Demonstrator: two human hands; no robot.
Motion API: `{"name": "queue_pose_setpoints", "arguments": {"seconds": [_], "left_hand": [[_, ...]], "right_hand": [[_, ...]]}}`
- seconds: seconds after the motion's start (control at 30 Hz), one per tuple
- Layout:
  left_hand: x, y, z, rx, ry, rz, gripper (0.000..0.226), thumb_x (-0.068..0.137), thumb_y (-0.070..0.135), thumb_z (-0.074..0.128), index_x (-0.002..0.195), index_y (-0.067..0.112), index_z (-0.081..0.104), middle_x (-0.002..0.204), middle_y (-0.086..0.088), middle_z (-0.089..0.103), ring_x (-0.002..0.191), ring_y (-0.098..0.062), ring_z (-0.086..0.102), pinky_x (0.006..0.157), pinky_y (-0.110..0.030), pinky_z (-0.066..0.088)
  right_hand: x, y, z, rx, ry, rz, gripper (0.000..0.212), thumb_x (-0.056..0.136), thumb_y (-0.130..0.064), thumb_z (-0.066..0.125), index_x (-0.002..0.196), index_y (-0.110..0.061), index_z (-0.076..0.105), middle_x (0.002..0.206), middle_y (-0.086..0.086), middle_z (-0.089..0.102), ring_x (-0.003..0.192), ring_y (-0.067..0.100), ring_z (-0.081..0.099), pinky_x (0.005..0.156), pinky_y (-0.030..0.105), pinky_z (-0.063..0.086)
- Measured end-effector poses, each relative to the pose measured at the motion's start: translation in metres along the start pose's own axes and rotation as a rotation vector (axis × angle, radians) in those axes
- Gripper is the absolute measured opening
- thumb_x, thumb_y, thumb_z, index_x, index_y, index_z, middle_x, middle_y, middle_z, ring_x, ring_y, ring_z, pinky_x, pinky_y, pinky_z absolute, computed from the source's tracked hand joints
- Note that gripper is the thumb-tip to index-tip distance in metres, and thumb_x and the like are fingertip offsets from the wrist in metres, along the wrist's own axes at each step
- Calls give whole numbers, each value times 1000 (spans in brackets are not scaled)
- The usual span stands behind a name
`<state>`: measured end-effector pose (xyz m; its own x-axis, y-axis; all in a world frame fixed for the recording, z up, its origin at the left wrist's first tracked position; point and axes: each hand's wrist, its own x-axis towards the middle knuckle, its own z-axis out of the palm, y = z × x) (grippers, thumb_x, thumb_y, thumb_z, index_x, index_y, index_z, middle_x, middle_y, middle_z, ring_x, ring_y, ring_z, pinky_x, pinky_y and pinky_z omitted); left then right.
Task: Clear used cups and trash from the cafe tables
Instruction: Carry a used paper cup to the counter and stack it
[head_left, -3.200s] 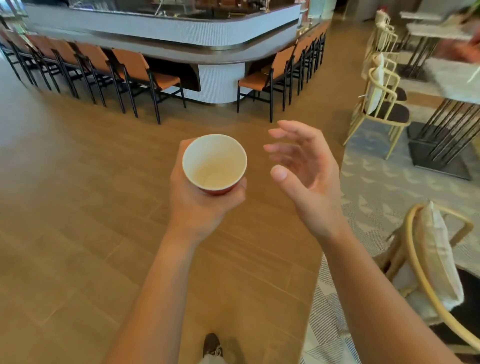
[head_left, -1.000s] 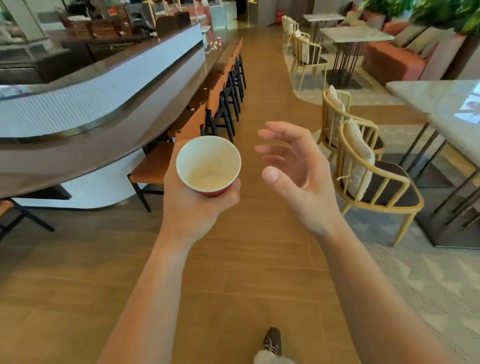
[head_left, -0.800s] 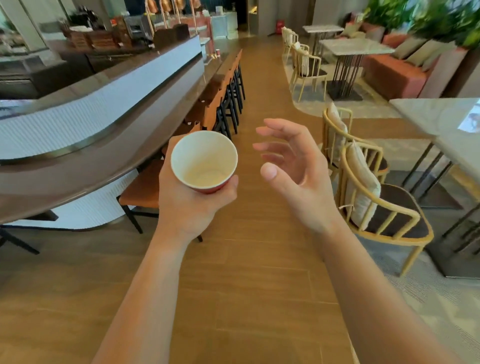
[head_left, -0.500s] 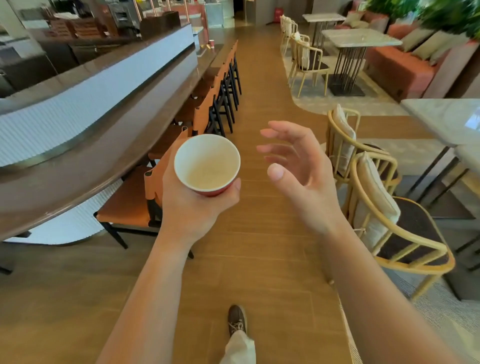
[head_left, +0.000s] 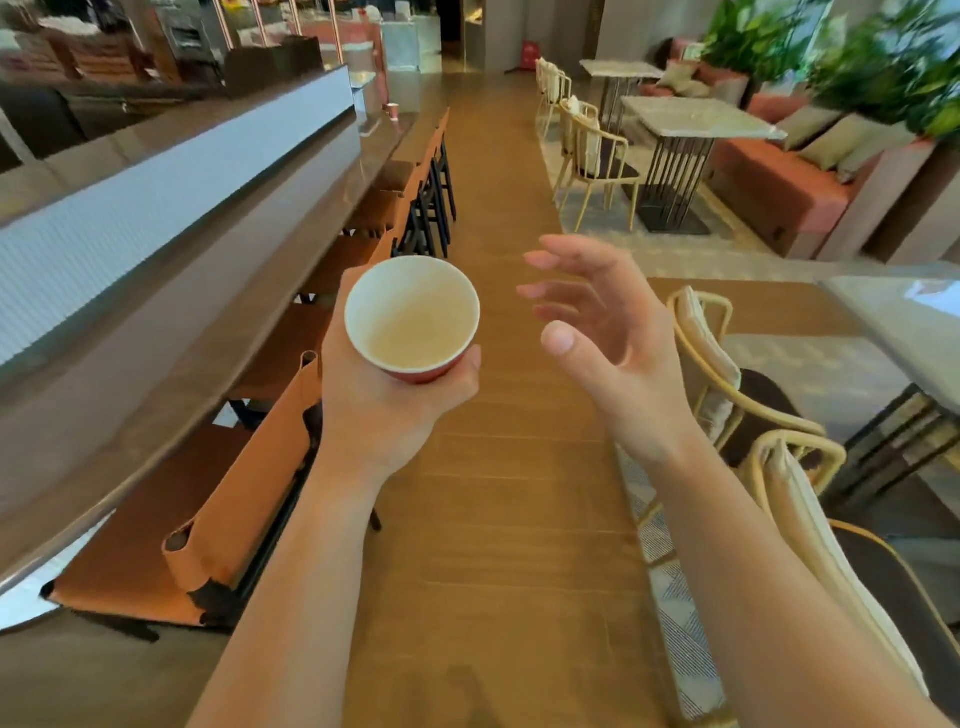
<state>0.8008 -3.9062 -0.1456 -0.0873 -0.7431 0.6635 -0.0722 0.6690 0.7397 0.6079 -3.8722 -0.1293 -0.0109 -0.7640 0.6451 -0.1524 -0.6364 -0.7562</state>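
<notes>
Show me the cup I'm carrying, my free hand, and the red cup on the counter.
paper cup (head_left: 413, 317), head view, on its pale inner wall
right hand (head_left: 618, 353), head view, on the palm
small red cup (head_left: 393, 110), head view, on its outer side

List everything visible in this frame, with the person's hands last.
held cup: one, red outside, white inside, in the left hand
far cup: one, red, on the counter's far end
counter: one, brown top, white ribbed front, left side
bar chairs: a row, exact count unclear, orange with black legs, along the counter
armchairs: at least four, yellow frames, pale cushions, right side
tables: three, pale stone tops, right side
sofa: one, terracotta, far right
plants: several, green, behind the sofa
floor: wood, brown, centre aisle
rug: grey, patterned, under the armchairs
left hand: grips the held cup
right hand: empty, fingers relaxed
</notes>
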Motion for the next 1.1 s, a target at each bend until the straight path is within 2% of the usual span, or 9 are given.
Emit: {"name": "queue_pose_setpoints", "arguments": {"seconds": [0.1, 0.23, 0.3, 0.4, 0.53, 0.67, 0.8, 0.93, 1.1], "left_hand": [[46, -43, 14, 1, -7, 2, 66, 71, 35, 81, 126, 12, 51, 114, 21, 62, 110, 8, 60, 90, -8, 48], [102, -106, 40, 17, -23, -9, 59, 72, 31, 80, 122, 29, 49, 112, 40, 60, 110, 10, 60, 89, -8, 48], [132, -138, 56, 25, -12, -18, 59, 72, 33, 80, 121, 34, 48, 112, 41, 60, 111, 9, 60, 89, -8, 48], [188, -189, 83, 40, -5, -28, 61, 71, 32, 81, 123, 33, 49, 113, 40, 60, 112, 8, 60, 89, -9, 49], [279, -247, 123, 86, -20, -22, 66, 71, 28, 86, 127, 22, 51, 113, 39, 60, 112, 6, 61, 89, -9, 49], [362, -293, 152, 89, 4, -4, 61, 73, 30, 82, 125, 27, 51, 113, 37, 61, 114, 4, 61, 91, -10, 49], [420, -343, 173, 74, 32, -45, 59, 72, 33, 80, 124, 28, 52, 113, 35, 63, 114, 2, 62, 92, -13, 50], [473, -411, 188, 61, 47, -78, 63, 71, 36, 81, 126, 23, 54, 113, 35, 63, 115, -1, 62, 92, -14, 51], [550, -507, 203, 30, 73, -64, 62, 71, 35, 80, 125, 23, 52, 112, 35, 63, 113, 5, 61, 92, -10, 49]], "right_hand": [[44, 47, -10, 12, 9, 13, 77, 90, -59, 69, 140, -3, 50, 135, 14, 61, 118, 29, 66, 101, 41, 54], [105, 117, -24, 38, 2, 16, 74, 90, -60, 69, 138, -6, 51, 134, 14, 61, 117, 29, 66, 100, 38, 53], [137, 155, -33, 31, -7, 7, 75, 89, -60, 69, 139, -7, 51, 135, 12, 61, 118, 28, 66, 101, 41, 53], [194, 216, -51, 43, -9, -14, 77, 88, -61, 71, 139, -6, 51, 136, 11, 61, 120, 29, 65, 102, 46, 53], [286, 283, -81, 102, 4, -9, 77, 88, -62, 71, 140, -8, 52, 135, 12, 61, 120, 29, 65, 101, 45, 53], [373, 335, -107, 103, 0, -22, 78, 88, -62, 70, 140, -7, 52, 136, 11, 62, 120, 29, 66, 102, 49, 53], [436, 390, -120, 119, -18, 20, 76, 88, -61, 70, 138, -7, 53, 136, 13, 62, 120, 29, 66, 101, 43, 53], [491, 453, -124, 126, -50, 54, 76, 87, -63, 70, 138, -10, 53, 137, 11, 62, 121, 29, 66, 102, 44, 53], [576, 546, -123, 97, -91, 43, 75, 88, -63, 70, 138, -11, 52, 137, 10, 62, 121, 29, 66, 101, 40, 52]]}}
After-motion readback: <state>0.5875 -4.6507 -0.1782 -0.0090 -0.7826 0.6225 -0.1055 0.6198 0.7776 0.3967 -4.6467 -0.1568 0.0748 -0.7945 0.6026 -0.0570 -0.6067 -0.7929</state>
